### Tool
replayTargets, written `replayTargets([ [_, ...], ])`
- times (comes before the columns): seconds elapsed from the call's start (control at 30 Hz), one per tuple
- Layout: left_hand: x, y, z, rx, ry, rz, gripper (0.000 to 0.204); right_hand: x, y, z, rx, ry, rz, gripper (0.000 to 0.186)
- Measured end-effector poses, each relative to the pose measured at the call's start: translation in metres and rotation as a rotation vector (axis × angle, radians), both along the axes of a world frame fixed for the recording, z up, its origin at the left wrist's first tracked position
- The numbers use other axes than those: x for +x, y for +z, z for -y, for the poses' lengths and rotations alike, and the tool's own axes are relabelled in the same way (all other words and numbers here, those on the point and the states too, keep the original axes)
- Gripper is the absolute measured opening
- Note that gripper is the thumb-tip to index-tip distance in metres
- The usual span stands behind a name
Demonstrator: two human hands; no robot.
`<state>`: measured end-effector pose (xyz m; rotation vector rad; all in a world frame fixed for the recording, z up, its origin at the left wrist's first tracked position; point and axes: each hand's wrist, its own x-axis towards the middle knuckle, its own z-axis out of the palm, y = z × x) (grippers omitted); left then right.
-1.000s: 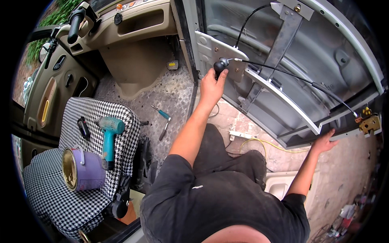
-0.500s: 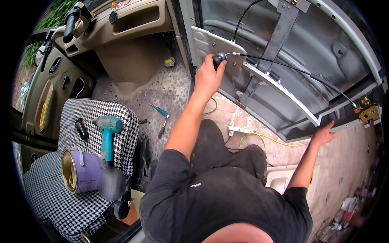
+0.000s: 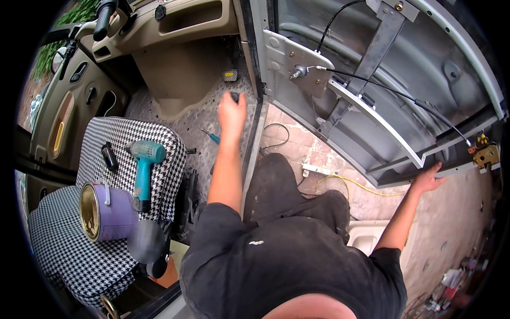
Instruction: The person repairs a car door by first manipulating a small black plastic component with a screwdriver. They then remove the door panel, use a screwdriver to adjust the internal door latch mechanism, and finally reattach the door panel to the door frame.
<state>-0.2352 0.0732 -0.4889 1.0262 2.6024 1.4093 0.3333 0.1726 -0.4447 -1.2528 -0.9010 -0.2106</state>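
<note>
The grey metal door [image 3: 357, 151] takes up the upper right, its inner frame exposed and its lower edge running over brick paving. On the left, inside the cab, a seat [image 3: 58, 223] in black-and-white checked cloth carries a purple bucket [image 3: 116, 212] lying on its side, with a teal power tool [image 3: 143, 173] just beside it. A black cable [image 3: 429, 108] crosses the door.

The person's right hand [image 3: 426, 181] is at the door's lower edge, near the outer end, and seems to rest against it; its fingers are spread and it grips nothing. The left hand [image 3: 232, 114] is curled into a fist above the cab floor, to the left of the door and well apart from it. At the outer end of the door, up and to the right of the right hand, sits a brass-coloured latch [image 3: 486, 156].

A short metal spindle [image 3: 300, 71] sticks out of the door's plate, to the right of the left hand and a little higher. Smallest is the black knob [image 3: 235, 97], held in the left hand; its top shows between thumb and fingers, and the rest is hidden by the fist.
</note>
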Motion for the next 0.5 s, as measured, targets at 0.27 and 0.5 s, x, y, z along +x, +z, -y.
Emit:
replayTargets([
  [0.27, -0.082, -0.158, 0.075, -0.562, 0.271, 0.149, 0.039, 0.001, 0.001, -0.003, -0.003, -0.03, 0.063, 0.053],
  [0.5, -0.074, -0.186, 0.126, -0.686, 0.412, 0.061, 0.047, -0.002, -0.002, -0.004, -0.068, 0.063, 0.013, 0.048],
])
